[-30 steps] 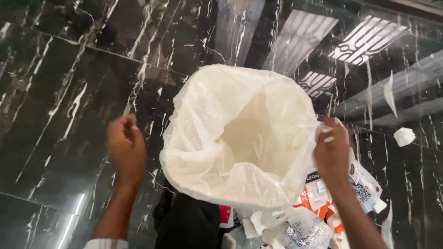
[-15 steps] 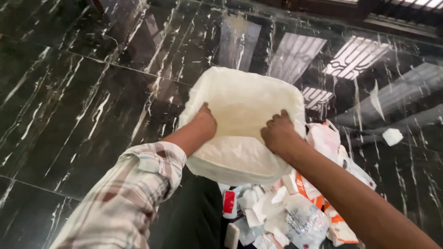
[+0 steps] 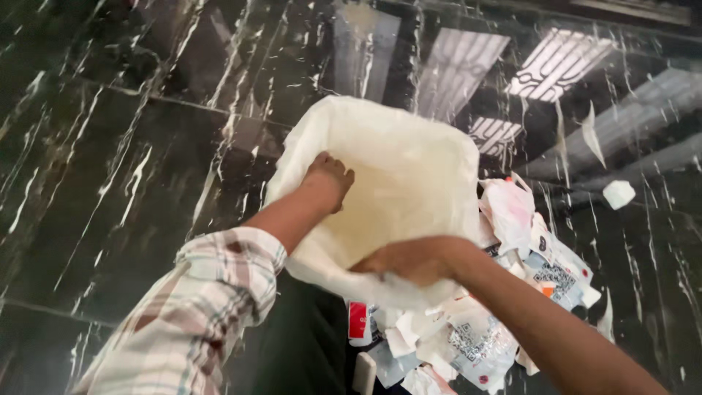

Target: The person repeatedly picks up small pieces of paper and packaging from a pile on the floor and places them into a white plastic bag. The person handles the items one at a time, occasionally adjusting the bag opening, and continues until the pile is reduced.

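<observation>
Left hand (image 3: 327,175) grips the bag (image 3: 409,153) rim at centre frame; right hand (image 3: 409,260) pinches the near edge. Thin, soft, slippery plastic; best held by the rim.

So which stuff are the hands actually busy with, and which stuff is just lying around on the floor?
Busy with:
- large white translucent plastic bag, mouth open
- left hand, reaching inside the bag
- right hand, at the bag's near rim

Just lying about:
- heap of crumpled white and orange plastic packets beside the bag
- small white crumpled scrap on its own
- glossy black marble floor
</observation>
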